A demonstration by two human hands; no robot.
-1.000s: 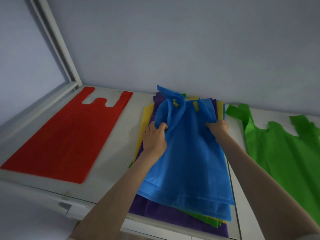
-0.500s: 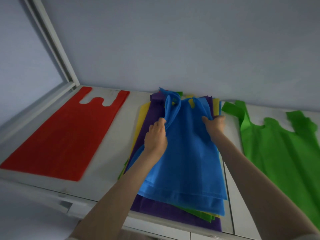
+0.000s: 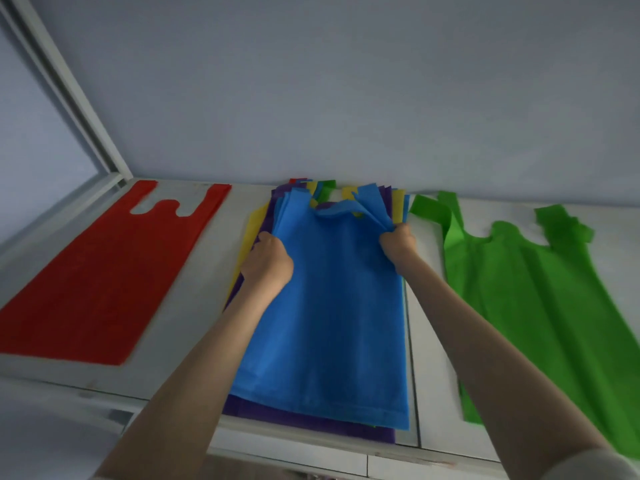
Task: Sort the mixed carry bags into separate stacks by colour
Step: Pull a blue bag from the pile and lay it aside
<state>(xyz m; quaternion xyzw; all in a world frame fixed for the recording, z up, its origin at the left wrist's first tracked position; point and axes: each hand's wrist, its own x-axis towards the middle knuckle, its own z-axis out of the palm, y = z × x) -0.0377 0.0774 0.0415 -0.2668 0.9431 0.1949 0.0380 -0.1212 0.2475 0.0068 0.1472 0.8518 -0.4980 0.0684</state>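
Blue non-woven fabric fills the middle of your view: a blue vest-handled carry bag (image 3: 332,306) lies uppermost on the mixed pile of purple, yellow and green bags (image 3: 294,419), which sits on the white tabletop (image 3: 194,306) against the pale wall (image 3: 346,91). Your left hand (image 3: 266,263) is curled over the blue bag's left edge, below its handle; your right hand (image 3: 398,242) pinches a bunch of blue layers at the right shoulder, where several thin edges fan out between your fingers. Both grips are closed on blue fabric, but how many bags the right one holds cannot be told.

You appear to be in the separating step, freeing the blue from the pile. One flat red carry bag (image 3: 114,268) already lies well apart to the left, and one flat green carry bag (image 3: 540,317) just beside the pile to the right. No blue stack shows yet.

Next, you likely need to lift the blue clear without dragging the purple bag under it, then find a bare spot for it. The strips between the pile and its neighbours look narrow, so the pile may have to shift, or the blue go somewhere out of view.
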